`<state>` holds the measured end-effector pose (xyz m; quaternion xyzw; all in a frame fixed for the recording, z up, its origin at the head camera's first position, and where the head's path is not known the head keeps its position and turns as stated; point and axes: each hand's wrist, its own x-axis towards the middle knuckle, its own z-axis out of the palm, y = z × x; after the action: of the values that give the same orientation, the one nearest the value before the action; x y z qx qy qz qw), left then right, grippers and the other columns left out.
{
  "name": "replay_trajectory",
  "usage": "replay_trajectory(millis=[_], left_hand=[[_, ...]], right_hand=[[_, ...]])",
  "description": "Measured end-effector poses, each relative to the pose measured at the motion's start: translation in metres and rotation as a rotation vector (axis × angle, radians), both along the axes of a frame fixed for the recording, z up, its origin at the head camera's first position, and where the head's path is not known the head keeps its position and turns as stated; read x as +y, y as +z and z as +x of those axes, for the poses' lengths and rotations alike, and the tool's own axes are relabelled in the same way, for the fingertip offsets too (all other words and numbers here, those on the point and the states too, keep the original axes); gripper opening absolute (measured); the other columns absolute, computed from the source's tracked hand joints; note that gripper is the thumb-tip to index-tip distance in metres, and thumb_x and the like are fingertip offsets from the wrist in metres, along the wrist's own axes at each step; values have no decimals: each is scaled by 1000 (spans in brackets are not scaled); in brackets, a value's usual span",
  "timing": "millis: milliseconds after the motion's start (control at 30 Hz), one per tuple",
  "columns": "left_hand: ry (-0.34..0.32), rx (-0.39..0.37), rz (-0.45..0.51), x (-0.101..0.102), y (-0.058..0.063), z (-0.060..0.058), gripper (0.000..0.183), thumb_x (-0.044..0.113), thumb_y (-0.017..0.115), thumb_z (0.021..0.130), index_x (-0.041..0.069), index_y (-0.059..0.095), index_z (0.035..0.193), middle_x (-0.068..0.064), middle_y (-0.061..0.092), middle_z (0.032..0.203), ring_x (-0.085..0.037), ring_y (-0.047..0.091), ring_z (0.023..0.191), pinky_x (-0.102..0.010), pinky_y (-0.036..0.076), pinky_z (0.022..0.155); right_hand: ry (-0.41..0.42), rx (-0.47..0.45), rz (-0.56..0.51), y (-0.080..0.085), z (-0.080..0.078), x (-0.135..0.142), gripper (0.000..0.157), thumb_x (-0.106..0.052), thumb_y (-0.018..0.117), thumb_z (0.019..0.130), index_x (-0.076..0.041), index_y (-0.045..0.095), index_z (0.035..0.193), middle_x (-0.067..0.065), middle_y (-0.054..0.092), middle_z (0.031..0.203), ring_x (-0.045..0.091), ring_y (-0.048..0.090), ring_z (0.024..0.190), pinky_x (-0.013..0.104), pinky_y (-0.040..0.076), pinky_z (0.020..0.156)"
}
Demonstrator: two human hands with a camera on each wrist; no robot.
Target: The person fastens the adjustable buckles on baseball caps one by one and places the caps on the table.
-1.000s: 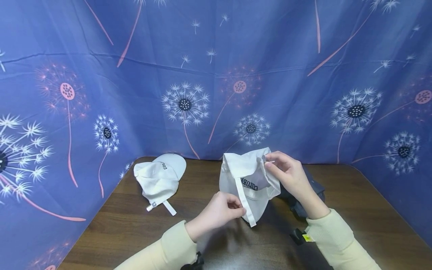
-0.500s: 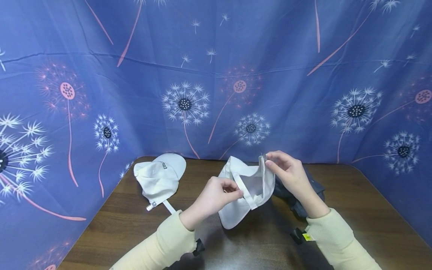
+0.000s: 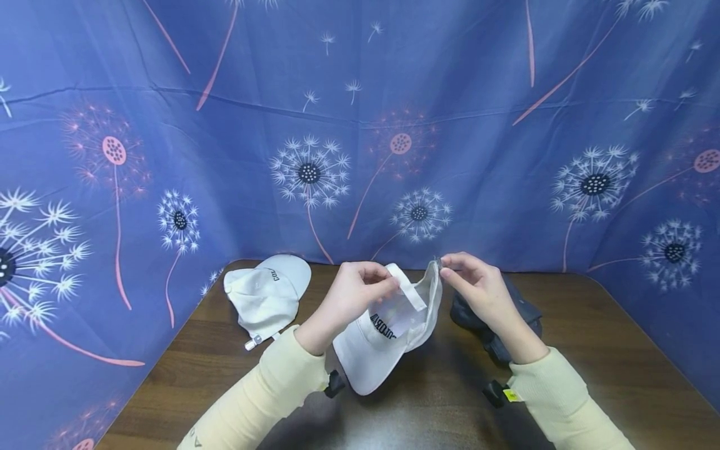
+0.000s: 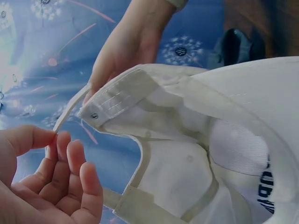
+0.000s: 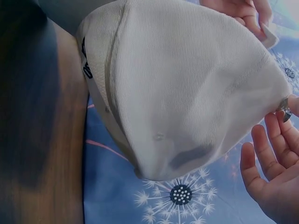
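Note:
A white baseball cap (image 3: 368, 359) with dark lettering hangs between my hands over the table, its inside facing me and brim low. My left hand (image 3: 362, 290) pinches the cap's loose back strap (image 3: 414, 295) between thumb and fingers. On the other side of the back opening, my right hand (image 3: 480, 287) pinches the edge at the metal buckle (image 5: 283, 109). The strap's free end sticks out past the left fingertips, apart from the buckle. In the left wrist view the cap's inside seams (image 4: 210, 177) show.
Another white cap (image 3: 264, 300) lies at the back left of the wooden table (image 3: 607, 362), with its strap undone. Dark cloth items (image 3: 469, 317), perhaps caps, lie behind my right forearm, partly hidden. A blue dandelion-print curtain (image 3: 360, 156) hangs behind the table.
My left hand has moved up, bringing the strap toward the buckle. The cap has turned, its brim swinging down and left. My right hand has kept almost the same place.

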<state>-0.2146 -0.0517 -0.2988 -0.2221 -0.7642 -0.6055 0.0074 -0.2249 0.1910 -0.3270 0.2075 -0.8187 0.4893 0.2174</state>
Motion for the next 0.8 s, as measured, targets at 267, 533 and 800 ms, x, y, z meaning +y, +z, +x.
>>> replay_trajectory(millis=[267, 533, 800], left_hand=[[64, -49, 111, 9, 6, -6, 13, 16, 67, 85, 4, 71, 85, -9, 70, 78, -15, 64, 72, -33, 54, 64], [143, -55, 247, 19, 12, -12, 14, 14, 68, 85, 0, 70, 84, -9, 70, 77, -14, 65, 72, -32, 52, 61], [169, -35, 382, 25, 14, -17, 17, 14, 69, 84, -3, 69, 82, -4, 69, 70, -14, 63, 66, -21, 40, 50]], right_hand=[[-4, -7, -22, 0, 3, -3, 21, -15, 65, 89, -5, 65, 108, -10, 65, 98, 2, 64, 85, 16, 52, 74], [-11, -4, -62, 0, 2, -6, 21, -14, 65, 89, -4, 65, 107, -16, 64, 94, 2, 63, 85, 15, 51, 74], [-22, 52, -69, 2, 4, -14, 17, -8, 66, 87, -3, 65, 104, -6, 65, 96, 2, 62, 84, 16, 51, 71]])
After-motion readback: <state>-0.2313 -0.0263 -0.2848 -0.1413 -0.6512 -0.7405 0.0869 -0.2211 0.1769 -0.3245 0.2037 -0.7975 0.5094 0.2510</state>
